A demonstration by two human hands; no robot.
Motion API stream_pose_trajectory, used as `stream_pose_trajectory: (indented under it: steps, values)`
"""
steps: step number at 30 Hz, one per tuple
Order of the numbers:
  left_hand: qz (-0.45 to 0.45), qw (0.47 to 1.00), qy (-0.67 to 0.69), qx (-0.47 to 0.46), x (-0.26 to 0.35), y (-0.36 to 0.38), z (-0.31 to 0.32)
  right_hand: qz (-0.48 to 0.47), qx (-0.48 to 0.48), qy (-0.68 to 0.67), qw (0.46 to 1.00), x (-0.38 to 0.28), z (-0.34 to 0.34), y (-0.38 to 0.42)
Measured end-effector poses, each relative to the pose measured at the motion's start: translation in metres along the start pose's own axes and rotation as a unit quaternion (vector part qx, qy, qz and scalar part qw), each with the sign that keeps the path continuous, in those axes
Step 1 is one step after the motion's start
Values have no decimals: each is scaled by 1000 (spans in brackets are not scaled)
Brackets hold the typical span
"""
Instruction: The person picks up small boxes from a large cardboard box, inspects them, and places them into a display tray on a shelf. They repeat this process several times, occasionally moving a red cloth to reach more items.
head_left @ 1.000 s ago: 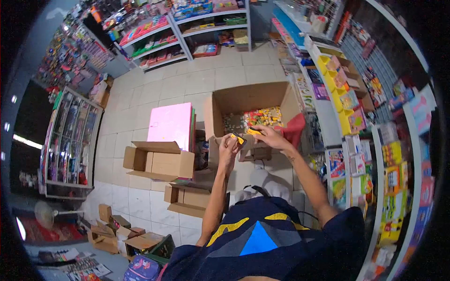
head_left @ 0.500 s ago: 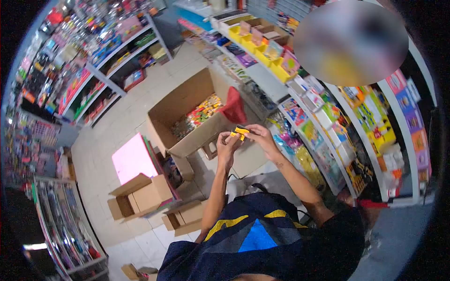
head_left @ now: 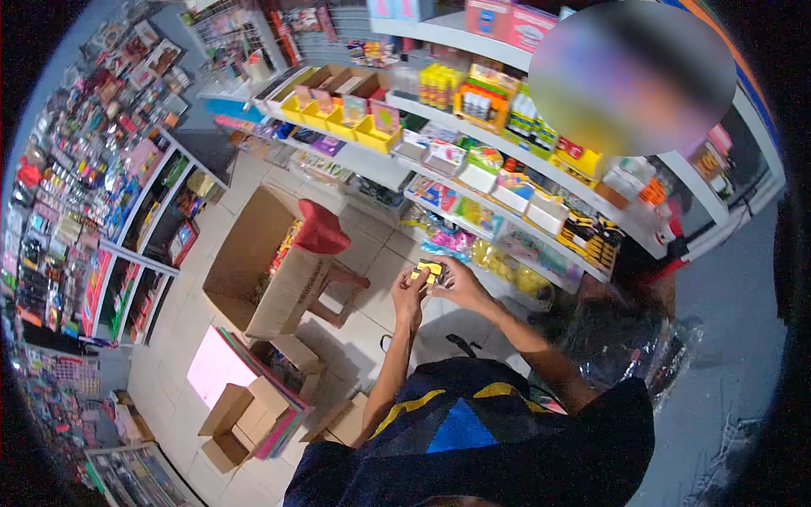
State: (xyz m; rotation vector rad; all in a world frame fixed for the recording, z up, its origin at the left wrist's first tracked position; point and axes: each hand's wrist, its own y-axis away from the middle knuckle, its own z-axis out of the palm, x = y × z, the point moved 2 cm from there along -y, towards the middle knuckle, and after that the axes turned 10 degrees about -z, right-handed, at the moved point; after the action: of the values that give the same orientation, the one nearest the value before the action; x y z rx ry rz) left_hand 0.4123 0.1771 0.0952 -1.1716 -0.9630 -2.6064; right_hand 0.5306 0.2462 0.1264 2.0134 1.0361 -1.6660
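So the biggest thing around is the shelf (head_left: 507, 139), packed with goods and running from 11 to 2 o'clock of the hands, with a round blurred patch over part of it at 1 o'clock. Next down, the big box (head_left: 287, 296) sits open on the floor at 9 o'clock, and most of what's inside is hidden by its near wall, bar some red and yellow bits (head_left: 285, 249). The pink boards (head_left: 215, 367) are stacked at 8 o'clock, with an open small box (head_left: 253, 418) set on top. Clear plastic (head_left: 621, 334) is bunched up around 4 o'clock.

The straight way to the big box is kinda blocked by the stool (head_left: 340, 296), which is parked between it and the hands. The red thing (head_left: 319, 228) is hung over the box's rim at 10 o'clock, so part of the opening is covered too.

The yellow-black thing (head_left: 429, 272) is held up in the middle, pinched narrow between the fingertips of the left hand (head_left: 407, 296) and right hand (head_left: 460, 283). Whether it's one piece or two can't be told.
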Motion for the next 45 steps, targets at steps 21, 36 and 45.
stream_pose_trajectory:
  steps: [21, 36, 45]
  values:
    - [-244, 906, -242, -248, -135, 18, 127, 43, 156, -147, 976, 46, -158, 184]
    - [-253, 827, -331, -378, -151, -43, 193, 114, 411, -102, 899, 95, -174, 181]
    - [-279, 852, -283, -340, -161, -53, 194, 119, 346, -29, 930, 79, -173, 168]
